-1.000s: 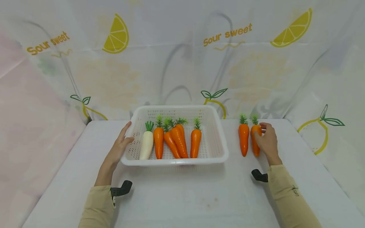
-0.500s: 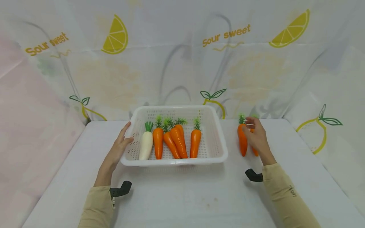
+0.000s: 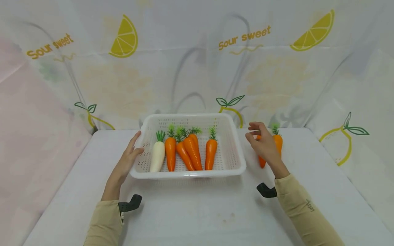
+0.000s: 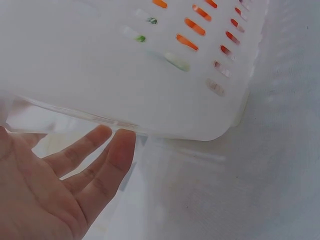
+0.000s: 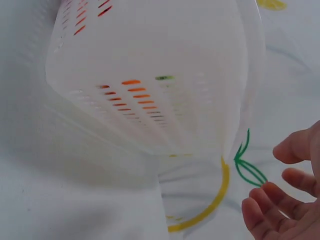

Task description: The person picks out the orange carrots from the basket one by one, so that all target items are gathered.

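A white plastic basket [image 3: 188, 175] stands on the table. Inside lie a white radish [image 3: 158, 156] with a green top and several orange carrots [image 3: 211, 154]. My left hand [image 3: 127, 160] rests at the basket's left side, fingers extended; in the left wrist view the fingertips [image 4: 120, 150] meet the basket's rim. Right of the basket, my right hand [image 3: 265, 145] hovers with loosely bent fingers and holds nothing. It partly hides one loose carrot [image 3: 262, 162], while a second loose carrot [image 3: 278, 142] shows behind the wrist side.
The white-covered table [image 3: 197, 212] reaches back to a hanging cloth [image 3: 191, 68] printed with lemons. Black wrist mounts [image 3: 266, 190] stick out from both sleeves. The basket's right wall faces the right hand [image 5: 292, 195].
My right hand has moved left, from the far-right carrot across the other loose carrot towards the basket. Both loose carrots stay on the table. The left hand and basket have stayed put.
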Demonstrator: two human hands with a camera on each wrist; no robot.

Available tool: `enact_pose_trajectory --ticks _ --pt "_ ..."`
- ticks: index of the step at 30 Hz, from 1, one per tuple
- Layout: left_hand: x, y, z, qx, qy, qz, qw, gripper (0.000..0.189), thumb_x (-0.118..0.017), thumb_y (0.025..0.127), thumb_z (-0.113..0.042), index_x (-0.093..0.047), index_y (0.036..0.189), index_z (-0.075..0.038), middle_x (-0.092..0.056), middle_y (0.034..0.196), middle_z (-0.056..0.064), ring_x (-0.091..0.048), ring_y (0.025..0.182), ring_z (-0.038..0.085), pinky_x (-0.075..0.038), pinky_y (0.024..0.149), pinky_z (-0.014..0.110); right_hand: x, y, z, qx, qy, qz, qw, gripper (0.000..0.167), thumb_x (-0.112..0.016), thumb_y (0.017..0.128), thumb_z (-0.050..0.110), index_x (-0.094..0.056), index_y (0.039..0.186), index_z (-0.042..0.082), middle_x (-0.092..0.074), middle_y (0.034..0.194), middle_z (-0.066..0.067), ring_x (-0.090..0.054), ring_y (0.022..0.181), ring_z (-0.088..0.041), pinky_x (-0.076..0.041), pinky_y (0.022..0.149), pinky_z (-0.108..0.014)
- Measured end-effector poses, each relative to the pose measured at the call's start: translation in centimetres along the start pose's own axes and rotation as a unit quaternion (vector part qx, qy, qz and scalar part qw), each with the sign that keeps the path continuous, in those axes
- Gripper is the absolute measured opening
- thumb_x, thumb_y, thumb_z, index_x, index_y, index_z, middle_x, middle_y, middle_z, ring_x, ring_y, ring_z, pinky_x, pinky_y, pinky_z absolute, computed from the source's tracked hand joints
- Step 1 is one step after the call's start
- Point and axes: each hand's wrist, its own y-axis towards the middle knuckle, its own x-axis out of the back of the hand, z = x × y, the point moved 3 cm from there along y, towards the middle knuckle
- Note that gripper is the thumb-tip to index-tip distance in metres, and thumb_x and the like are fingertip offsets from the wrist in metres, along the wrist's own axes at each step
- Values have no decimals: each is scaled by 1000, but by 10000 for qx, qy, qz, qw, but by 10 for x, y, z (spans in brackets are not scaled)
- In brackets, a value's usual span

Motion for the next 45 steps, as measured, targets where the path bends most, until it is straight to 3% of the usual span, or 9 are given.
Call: enact_pose_trajectory --ticks 5,10,13,16,21,27,39,42,45 --pt "1 2 0 -27 53 18 10000 63 -33 99 -29 2 151 -39 -9 159 14 -30 136 45 -37 96 56 -9 -2 23 457 -211 -59 9987 44 -57 93 15 -43 133 4 -52 126 -16 -56 106 -29 -45 83 -37" --pt "1 1 1 8 102 -13 9999 64 -34 99 -27 2 151 -37 -4 161 9 -23 140 44 -29 101 62 -22 -3 40 660 -268 199 9973 45 -58 92 14 -43 133 3 -52 128 -17 -55 106 -29 -48 83 -42" --pt "2 0 0 56 129 -27 9999 64 -35 100 -27 3 151 -36 -4 161 8 -23 140 44 -29 102 62 -31 -2 47 616 -321 431 9966 44 -58 92 15 -44 132 3 -53 126 -17 -54 106 -28 -48 85 -43" --pt "3 -1 -1 160 308 -87 9994 64 -35 100 -31 4 152 -33 -12 159 14 -33 135 44 -39 96 53 -40 -2 53 514 -395 638 9959 43 -58 92 17 -44 131 5 -54 122 -15 -55 104 -27 -49 87 -43" --pt "5 -3 -4 234 653 -243 9973 61 -37 100 -34 -10 153 -21 -33 150 22 -50 121 41 -47 82 37 -58 -2 63 432 -566 1166 9906 43 -58 92 18 -44 131 8 -53 122 -13 -56 104 -27 -50 88 -42" --pt "5 -4 -9 235 657 -326 9970 58 -40 100 -31 -22 151 -11 -41 144 25 -55 116 41 -49 79 35 -77 -2 70 499 -758 1904 9775 42 -55 92 20 -45 131 9 -54 124 -16 -57 103 -27 -51 85 -40" --pt "5 -6 -12 239 743 -384 9962 58 -41 100 -31 -23 150 -8 -44 141 27 -57 112 39 -50 76 32 -110 5 80 264 -834 2080 9742 46 -60 90 21 -46 132 8 -55 123 -14 -58 104 -30 -50 86 -39" --pt "5 -6 -13 233 790 -401 9958 58 -41 99 -31 -24 150 -8 -43 141 27 -57 112 40 -50 75 33 -121 6 84 167 -1062 2226 9690 50 -60 90 22 -43 135 8 -52 127 -16 -58 101 -29 -50 85 -41" --pt "5 -6 -13 241 838 -405 9954 58 -42 99 -31 -23 150 -8 -43 142 27 -58 111 41 -51 74 34 -132 7 86 24 -1456 2439 9588 64 -61 89 26 -31 144 12 -43 136 -19 -59 92 -28 -51 82 -42"
